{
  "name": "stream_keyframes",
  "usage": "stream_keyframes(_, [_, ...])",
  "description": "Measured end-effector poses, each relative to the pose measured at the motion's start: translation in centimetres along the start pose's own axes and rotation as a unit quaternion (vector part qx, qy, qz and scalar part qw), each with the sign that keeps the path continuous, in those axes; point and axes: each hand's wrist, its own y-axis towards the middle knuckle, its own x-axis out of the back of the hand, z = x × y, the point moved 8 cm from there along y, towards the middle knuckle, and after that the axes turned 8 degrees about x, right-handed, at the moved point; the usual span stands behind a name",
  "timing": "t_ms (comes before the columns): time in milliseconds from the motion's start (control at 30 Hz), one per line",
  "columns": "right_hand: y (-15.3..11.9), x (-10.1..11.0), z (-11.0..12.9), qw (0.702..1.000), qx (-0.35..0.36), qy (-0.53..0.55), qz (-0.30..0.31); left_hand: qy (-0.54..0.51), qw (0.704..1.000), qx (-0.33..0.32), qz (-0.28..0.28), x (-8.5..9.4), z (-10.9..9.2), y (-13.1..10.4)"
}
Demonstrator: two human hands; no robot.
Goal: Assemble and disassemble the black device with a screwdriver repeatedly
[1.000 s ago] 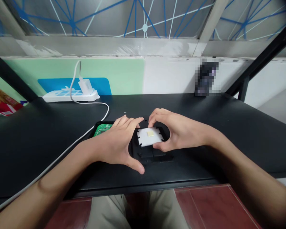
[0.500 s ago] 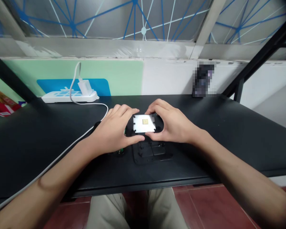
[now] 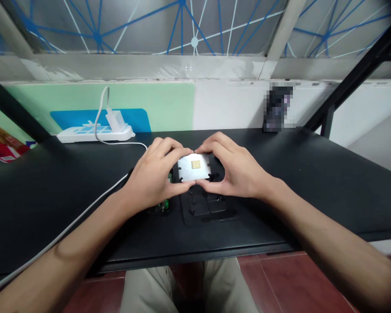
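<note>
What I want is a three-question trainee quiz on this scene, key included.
1. Multiple choice: what sits near the middle of the silvery plate?
A) a red button
B) a small yellowish patch
C) a blue label

2. True or false: the left hand and the right hand both hold the plate.

3. Fill in the blank: the white plug sits on the white ____ toward the back of the black table.

Key: 1. B. 2. True. 3. power strip.

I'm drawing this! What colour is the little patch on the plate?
The patch is dull yellow, clearest in the head view.
</note>
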Motion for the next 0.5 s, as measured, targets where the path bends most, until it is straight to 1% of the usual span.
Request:
stream_keyframes(100, [-0.1, -0.1, -0.3, 1.000, -0.005, 0.026, 0.005, 0.004, 1.000, -0.015, -0.016, 0.5, -0.3, 0.1])
stream_keyframes(200, [-0.2, -0.2, -0.7, 0.999, -0.006, 0.035, 0.005, -0.002, 1.000, -0.019, -0.020, 0.7, -0.4, 0.2])
stream_keyframes(500, [-0.5, 0.5, -1.3, 0.999, -0.009, 0.026, -0.034, -0.007, 0.999, -0.008, -0.031, 0.8, -0.2, 0.3])
